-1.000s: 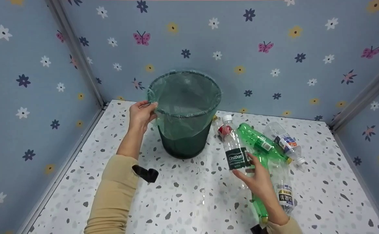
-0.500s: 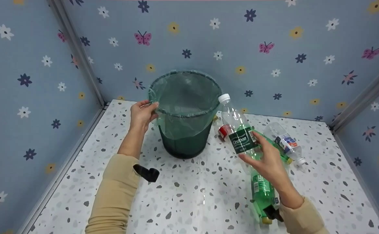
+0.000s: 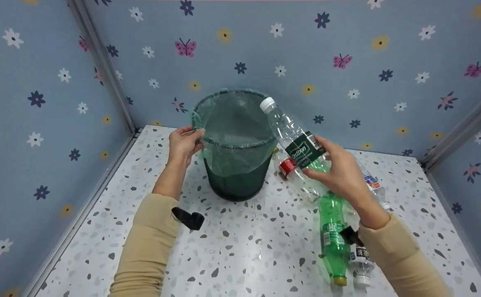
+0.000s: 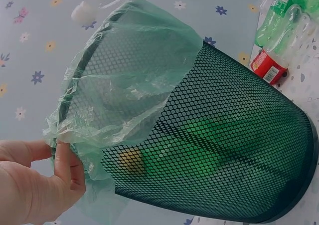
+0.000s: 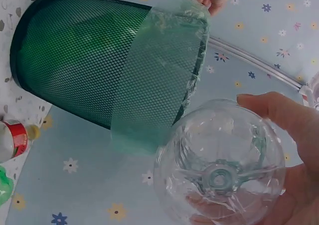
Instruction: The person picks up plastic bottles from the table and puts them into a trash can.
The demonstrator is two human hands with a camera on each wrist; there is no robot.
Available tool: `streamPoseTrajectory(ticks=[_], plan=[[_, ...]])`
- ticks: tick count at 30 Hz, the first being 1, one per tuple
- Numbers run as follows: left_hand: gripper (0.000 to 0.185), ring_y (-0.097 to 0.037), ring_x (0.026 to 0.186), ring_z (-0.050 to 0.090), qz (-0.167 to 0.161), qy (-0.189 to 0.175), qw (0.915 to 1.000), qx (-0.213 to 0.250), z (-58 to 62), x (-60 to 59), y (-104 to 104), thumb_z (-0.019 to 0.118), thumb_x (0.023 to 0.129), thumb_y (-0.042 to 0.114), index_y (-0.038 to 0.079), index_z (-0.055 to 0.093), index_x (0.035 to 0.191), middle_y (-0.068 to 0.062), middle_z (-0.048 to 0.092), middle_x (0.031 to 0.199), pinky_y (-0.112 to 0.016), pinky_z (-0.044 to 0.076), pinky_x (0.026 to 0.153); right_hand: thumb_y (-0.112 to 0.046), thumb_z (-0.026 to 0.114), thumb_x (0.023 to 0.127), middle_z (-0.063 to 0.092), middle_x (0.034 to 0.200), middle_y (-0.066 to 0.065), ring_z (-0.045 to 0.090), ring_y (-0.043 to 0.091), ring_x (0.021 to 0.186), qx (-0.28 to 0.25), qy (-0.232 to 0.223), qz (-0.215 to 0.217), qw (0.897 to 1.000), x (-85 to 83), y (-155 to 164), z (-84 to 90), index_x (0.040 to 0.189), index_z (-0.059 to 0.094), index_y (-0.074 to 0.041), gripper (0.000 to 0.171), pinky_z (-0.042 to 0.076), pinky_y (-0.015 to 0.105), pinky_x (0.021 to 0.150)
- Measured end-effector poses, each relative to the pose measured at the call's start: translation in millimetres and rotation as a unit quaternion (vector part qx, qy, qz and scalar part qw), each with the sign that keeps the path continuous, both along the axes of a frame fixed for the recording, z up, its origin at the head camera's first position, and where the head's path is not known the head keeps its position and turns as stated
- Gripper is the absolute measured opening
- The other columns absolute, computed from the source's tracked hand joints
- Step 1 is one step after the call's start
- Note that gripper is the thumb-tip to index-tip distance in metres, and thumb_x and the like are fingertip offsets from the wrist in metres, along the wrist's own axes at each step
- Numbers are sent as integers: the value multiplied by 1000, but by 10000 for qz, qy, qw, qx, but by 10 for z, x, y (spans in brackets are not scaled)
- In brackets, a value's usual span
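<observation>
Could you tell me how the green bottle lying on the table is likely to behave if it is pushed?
The green bottle looks empty and thin-walled, so it is probably light and would skid easily. It lies on its side on the table, so a sideways push would likely roll it towards the clear bottle beside it.

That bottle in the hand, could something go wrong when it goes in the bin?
Maybe. The clear bottle is held tilted with its cap over the bin's rim, so it might hit the edge and bounce onto the table. The left hand pinches only the thin bag liner, which might slip or tear. Bottles already lie inside the mesh bin, so this one may sit high.
</observation>
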State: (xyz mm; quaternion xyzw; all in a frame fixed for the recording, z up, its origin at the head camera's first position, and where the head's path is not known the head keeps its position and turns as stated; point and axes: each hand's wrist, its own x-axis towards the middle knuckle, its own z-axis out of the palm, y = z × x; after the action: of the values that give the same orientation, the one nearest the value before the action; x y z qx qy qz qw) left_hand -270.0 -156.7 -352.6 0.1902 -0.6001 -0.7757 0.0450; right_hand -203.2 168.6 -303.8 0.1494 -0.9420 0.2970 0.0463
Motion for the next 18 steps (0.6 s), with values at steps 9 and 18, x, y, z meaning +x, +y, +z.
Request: streamPoseTrajectory(ticks=[9,18], plan=[[45,-13,77,50,48,37,10000,-3,18,-4,6,57,86,7,0,37,125,-9,47,105,-23,47,64,-22,74,71,37,135,11,36,33,119,537,-66,47,9985,-309,-278,271,138,30,-12,81,31,49,94],[47,-14,80,50,52,38,9999,-132,1,4,19,56,87,8,0,35,128,-12,43,113,-24,46,66,-20,74,69,44,127,14,42,32,112,1118,-111,-36,9937,-595,-608,445,137,34,-13,79,37,50,87]])
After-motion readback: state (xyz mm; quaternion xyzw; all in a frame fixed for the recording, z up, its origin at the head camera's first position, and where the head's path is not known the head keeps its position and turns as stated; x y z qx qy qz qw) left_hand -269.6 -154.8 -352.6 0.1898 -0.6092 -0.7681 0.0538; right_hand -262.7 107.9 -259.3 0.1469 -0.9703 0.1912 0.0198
